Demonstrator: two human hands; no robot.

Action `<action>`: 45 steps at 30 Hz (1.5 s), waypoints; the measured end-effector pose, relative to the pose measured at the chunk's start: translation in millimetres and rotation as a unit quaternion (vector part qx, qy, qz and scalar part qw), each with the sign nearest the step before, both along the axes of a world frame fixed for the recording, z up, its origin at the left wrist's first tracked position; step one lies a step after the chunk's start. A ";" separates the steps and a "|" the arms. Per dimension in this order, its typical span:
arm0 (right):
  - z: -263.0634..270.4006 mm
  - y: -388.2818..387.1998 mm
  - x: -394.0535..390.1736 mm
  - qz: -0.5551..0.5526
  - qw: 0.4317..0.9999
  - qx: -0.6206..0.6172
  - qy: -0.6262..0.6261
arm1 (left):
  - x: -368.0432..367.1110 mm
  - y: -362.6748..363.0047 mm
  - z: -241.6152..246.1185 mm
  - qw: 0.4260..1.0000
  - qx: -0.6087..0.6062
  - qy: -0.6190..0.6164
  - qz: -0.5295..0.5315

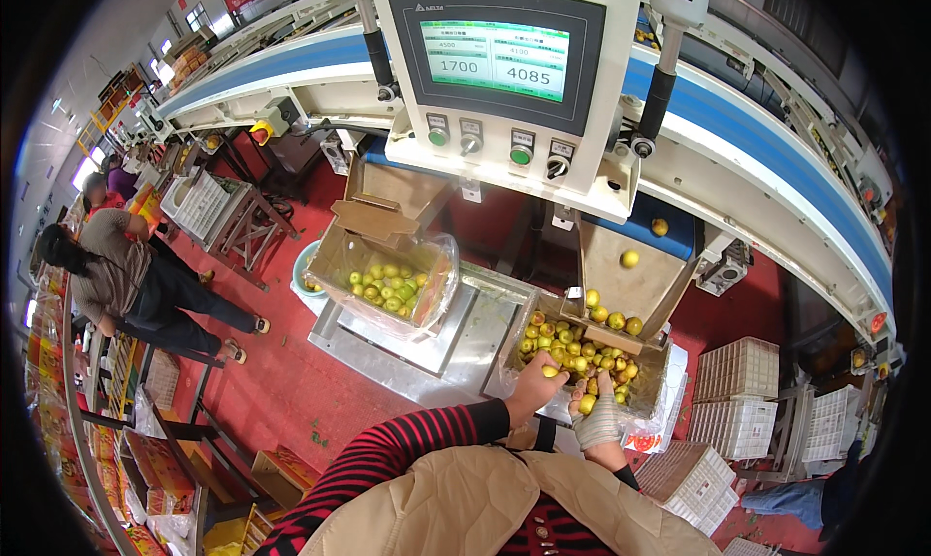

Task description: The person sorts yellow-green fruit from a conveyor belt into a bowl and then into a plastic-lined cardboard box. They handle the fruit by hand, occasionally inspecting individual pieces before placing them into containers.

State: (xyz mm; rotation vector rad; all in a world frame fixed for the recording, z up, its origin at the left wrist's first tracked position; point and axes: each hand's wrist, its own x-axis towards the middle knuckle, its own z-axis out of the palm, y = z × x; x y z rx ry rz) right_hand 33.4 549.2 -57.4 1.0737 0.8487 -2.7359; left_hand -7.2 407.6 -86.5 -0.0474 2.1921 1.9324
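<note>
My left hand [537,383] holds a yellow-green fruit [550,371] over the near edge of a plastic-lined box [649,392] of yellow and reddish-brown fruit. Beside it, my right hand [598,418], wrapped in a pale striped glove or bandage, has a yellow fruit [587,404] at its fingers. A cardboard chute [618,280] slopes down to this box, with several fruits on it. To the left, a second lined cardboard box [333,265] of greener fruit rests on a metal platform [407,360].
A control panel with a lit screen [494,61] stands ahead, before a blue conveyor belt [720,149]. White plastic crates [736,370] are stacked at right. A light-blue bucket [300,272] stands on the red floor. At left a person [138,272] stands by racks of boxes; another person's leg [789,504] shows at lower right.
</note>
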 end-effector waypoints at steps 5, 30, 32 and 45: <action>0.8 -1.4 -0.6 -0.011 1.000 -0.011 -0.019 | -0.6 0.1 -4.5 1.000 0.008 -0.009 0.002; -6.6 5.6 -1.2 -0.001 1.000 -0.010 -0.015 | -0.7 2.9 0.2 1.000 0.003 -0.017 0.008; -7.8 5.7 -1.8 0.001 1.000 0.001 -0.016 | -1.5 2.9 1.0 1.000 -0.006 0.001 0.008; -4.2 7.2 -6.5 -0.013 1.000 -0.011 -0.015 | -8.2 6.9 -38.5 0.998 -0.006 0.048 0.035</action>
